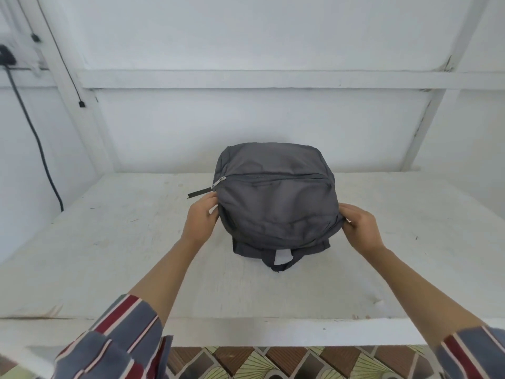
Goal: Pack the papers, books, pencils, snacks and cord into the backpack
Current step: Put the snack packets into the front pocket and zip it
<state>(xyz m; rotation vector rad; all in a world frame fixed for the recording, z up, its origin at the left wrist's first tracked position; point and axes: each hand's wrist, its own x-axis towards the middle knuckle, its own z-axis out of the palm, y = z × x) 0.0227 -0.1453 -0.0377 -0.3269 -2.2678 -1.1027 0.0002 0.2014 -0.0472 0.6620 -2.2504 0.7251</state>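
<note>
A grey backpack [276,198] lies in the middle of the white table [109,255], its carry loop and straps toward me. Its zipper runs shut across the top, with the silver puller [218,183] and a dark strap tab at the left end. My left hand [200,218] grips the bag's left edge just below the puller. My right hand [360,225] pinches the fabric at the bag's right edge. No papers, books, pencils, snacks or cord are visible outside the bag.
White walls with ledges close in the table at the back and both sides. A black cable [38,138] hangs down the left wall from a plug, and a thinner wire [65,64] dangles beside it. Patterned floor [273,362] shows below the table's front edge.
</note>
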